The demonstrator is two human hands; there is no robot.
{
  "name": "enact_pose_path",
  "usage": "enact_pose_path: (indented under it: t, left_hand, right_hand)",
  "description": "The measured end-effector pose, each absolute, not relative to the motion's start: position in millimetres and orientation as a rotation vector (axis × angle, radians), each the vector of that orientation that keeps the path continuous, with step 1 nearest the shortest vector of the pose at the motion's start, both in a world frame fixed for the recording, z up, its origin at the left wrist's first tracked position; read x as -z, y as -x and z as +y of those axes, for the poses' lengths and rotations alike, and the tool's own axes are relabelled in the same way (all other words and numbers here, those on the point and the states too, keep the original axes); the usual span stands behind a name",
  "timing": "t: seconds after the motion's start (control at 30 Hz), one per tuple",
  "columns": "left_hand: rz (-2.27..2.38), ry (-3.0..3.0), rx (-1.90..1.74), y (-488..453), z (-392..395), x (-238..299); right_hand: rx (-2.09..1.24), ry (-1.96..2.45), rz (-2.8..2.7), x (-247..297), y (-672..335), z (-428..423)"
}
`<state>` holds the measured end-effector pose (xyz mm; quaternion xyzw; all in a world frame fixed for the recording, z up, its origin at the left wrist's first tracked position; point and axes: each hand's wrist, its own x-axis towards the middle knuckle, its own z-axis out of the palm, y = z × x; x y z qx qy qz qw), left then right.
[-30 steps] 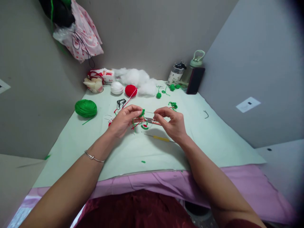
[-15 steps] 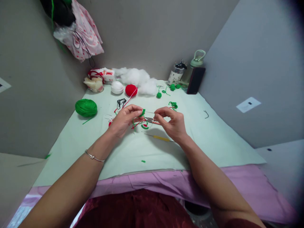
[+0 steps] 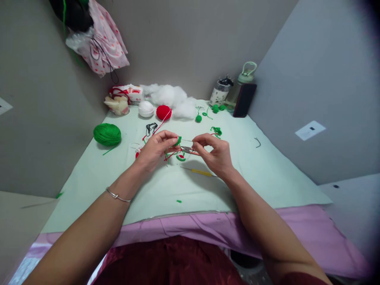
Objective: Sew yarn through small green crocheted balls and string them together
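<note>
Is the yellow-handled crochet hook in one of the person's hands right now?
No, the yellow-handled crochet hook lies on the pale green cloth below the right hand, untouched by either hand.

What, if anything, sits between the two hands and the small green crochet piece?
Nothing visible. The left hand pinches the green crochet piece in its fingertips, and the right hand holds the thin needle pointing at it. The yellow crochet hook lies below on the table, apart.

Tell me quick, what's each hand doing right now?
Left hand: pinched shut on the small green crochet piece.
Right hand: fingertips pinched on a thin needle at that piece.
</note>
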<state>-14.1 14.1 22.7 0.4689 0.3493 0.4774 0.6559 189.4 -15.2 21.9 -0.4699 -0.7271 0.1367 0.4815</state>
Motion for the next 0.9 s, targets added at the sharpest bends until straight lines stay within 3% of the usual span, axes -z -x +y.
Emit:
enact_pose_path:
  t: [0.37,0.67,0.9]
  left_hand:
    - [0.818,-1.179,-1.169,12.6,18.4,-8.0]
    - [0.815,-1.084,-1.136,8.6,12.9,-13.1]
    - [0.777,-1.039,-1.114,7.4,12.6,-14.8]
  right_hand:
    - [-0.214,1.083,-1.832,-17.7,-187.3,-13.0]
    - [-0.771,1.088,-1.597,-18.5,-185.5,-7.9]
    - [-0.732,1.101,-1.574,-25.0,-190.6,-2.3]
